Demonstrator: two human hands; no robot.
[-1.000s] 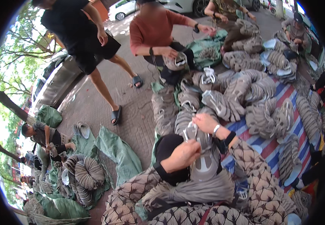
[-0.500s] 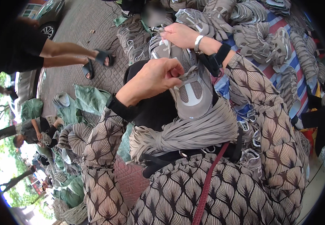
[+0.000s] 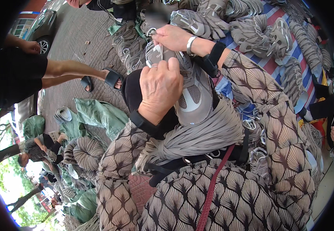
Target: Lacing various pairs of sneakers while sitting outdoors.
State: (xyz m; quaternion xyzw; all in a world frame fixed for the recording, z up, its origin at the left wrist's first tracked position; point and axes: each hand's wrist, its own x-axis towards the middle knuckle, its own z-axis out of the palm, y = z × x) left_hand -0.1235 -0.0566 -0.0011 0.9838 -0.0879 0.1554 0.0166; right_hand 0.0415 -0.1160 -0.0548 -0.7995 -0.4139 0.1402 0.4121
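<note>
A grey-brown shoe upper [image 3: 196,104] with mesh panels lies on my lap, toe toward me. Its tongue [image 3: 162,53] stands up between my hands. My left hand [image 3: 161,86] is closed, knuckles up, against the tongue's near side; its fingertips are hidden, and so is whatever they hold. Just beyond, my right hand [image 3: 172,38] pinches a pale strand that looks like a shoelace [image 3: 151,31], at the far end of the upper. Under the toe rests a tied bundle of flat grey laces [image 3: 203,129].
Stacks of similar shoe uppers [image 3: 251,36] cover a striped sheet [image 3: 276,19] at the far right. Green sacks [image 3: 97,113] lie at left on the paving [image 3: 84,50]. A person in sandals [image 3: 114,78] stands at the left; a parked car [image 3: 40,29] is behind.
My left hand has moved from the lacing up to the tongue and turned knuckles up. My right hand has shifted slightly left. The standing person's near foot has come closer.
</note>
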